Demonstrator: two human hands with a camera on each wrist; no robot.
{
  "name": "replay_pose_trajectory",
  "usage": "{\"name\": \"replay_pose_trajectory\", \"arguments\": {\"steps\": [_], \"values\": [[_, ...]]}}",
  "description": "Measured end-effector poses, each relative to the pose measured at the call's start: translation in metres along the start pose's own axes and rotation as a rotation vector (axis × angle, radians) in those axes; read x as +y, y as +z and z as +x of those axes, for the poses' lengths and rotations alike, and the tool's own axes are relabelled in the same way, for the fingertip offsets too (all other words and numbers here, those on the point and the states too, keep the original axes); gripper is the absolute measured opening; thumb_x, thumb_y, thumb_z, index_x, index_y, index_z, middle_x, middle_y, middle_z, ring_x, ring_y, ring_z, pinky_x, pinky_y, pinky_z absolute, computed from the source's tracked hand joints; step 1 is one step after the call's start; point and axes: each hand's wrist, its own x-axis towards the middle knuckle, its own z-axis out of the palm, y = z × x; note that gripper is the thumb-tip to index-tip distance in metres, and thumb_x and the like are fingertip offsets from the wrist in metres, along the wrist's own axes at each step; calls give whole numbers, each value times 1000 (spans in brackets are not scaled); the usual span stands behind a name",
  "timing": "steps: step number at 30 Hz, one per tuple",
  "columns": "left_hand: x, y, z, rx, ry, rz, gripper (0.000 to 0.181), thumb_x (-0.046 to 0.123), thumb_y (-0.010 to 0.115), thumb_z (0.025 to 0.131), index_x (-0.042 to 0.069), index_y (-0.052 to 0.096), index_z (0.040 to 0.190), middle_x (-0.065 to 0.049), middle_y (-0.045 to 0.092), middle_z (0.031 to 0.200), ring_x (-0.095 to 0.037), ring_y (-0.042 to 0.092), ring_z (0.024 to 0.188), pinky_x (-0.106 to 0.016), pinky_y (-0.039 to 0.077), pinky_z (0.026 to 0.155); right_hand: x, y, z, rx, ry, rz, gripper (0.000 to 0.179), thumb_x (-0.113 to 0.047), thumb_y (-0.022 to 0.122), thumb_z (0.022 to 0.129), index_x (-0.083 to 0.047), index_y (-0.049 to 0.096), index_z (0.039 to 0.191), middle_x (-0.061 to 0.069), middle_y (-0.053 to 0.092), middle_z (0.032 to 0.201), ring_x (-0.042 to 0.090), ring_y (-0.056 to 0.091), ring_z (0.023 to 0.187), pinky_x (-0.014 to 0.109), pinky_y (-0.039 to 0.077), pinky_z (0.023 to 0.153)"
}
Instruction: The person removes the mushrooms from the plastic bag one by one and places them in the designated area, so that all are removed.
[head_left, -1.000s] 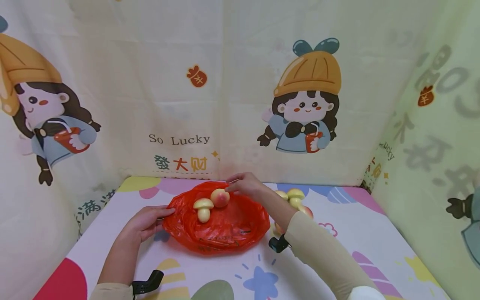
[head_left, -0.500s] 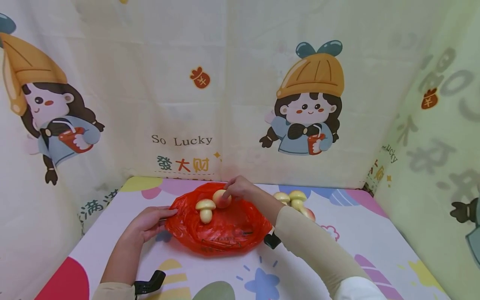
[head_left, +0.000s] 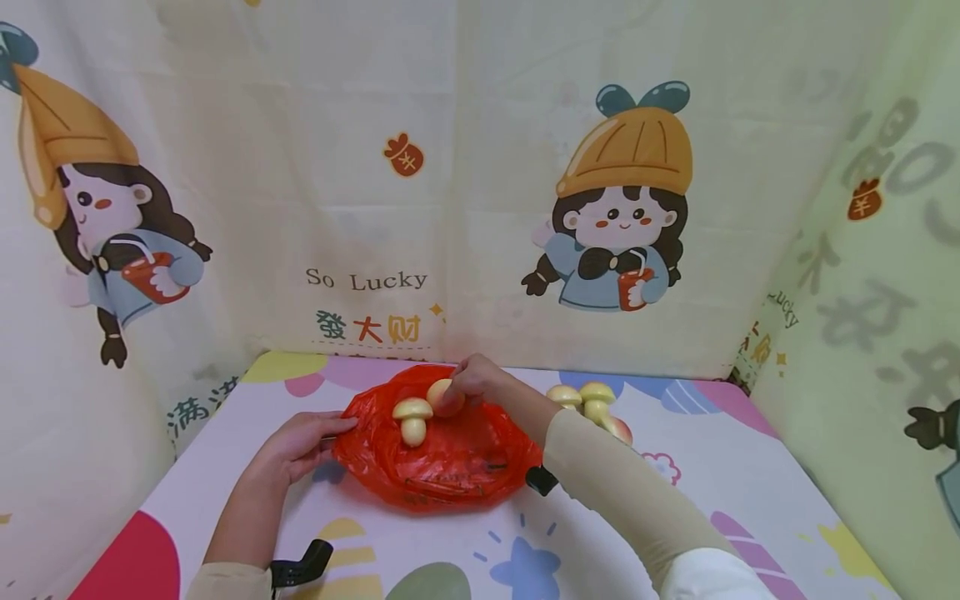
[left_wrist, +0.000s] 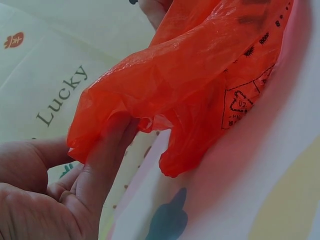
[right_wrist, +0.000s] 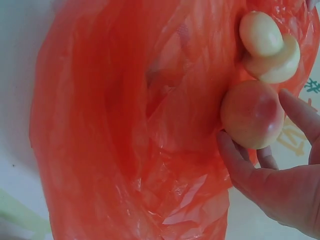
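Note:
A red plastic bag [head_left: 457, 454] lies on the table with its mouth spread open. My left hand [head_left: 302, 440] pinches the bag's left edge between thumb and fingers; the left wrist view shows the thin film [left_wrist: 150, 85] draped over the fingertips. Inside the bag, a toy mushroom [head_left: 413, 410] with a pale cap sits left of a yellow-and-pink peach [right_wrist: 251, 115]. My right hand [head_left: 480, 379] reaches over the bag's far rim and grips that peach, thumb on one side and fingers on the other. In the head view the hand partly covers the peach.
Right of the bag, partly behind the right forearm, are pale toy mushrooms [head_left: 597, 398] and another peach [head_left: 619, 429]. A patterned cloth covers the table [head_left: 615, 550]. Printed curtains [head_left: 480, 208] hang close behind and at both sides.
My right hand has moved from the bag's far rim onto the peach and now grips it. The left hand keeps its hold on the bag. The head view has shifted slightly.

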Motion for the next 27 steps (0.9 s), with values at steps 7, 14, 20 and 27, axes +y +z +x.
{"name": "replay_pose_trajectory", "arguments": {"steps": [7, 14, 20, 27], "values": [[-5, 1, 0, -6, -20, 6, 65, 23, 68, 102, -6, 44, 154, -4, 74, 109, -16, 74, 87, -30, 64, 83, 8, 4, 2, 12, 7, -16, 32, -5, 88, 80, -7, 65, 101, 11, 70, 99, 31, 68, 97, 44, 62, 97], [-4, 1, 3, -12, -4, 3, 63, 23, 67, 103, -6, 44, 154, -4, 74, 108, -16, 74, 87, -30, 64, 82, 7, 1, 0, 3, -6, -5, 37, -8, 89, 80, -8, 64, 107, 10, 70, 102, 30, 70, 96, 44, 62, 96], [-1, 1, 1, -8, -14, 4, 64, 23, 68, 102, -5, 44, 154, -5, 74, 110, -17, 75, 89, -31, 64, 83, 5, -3, 0, -13, -19, -7, 35, -9, 89, 80, -6, 66, 107, 11, 71, 102, 30, 70, 97, 45, 62, 96], [0, 2, 0, 1, -15, -2, 64, 23, 69, 102, -4, 45, 154, -5, 74, 112, -17, 74, 90, -32, 64, 84, 1, -9, -3, 0, -8, 0, 38, -9, 88, 81, -8, 64, 111, 11, 69, 107, 32, 70, 99, 45, 62, 97]]}}
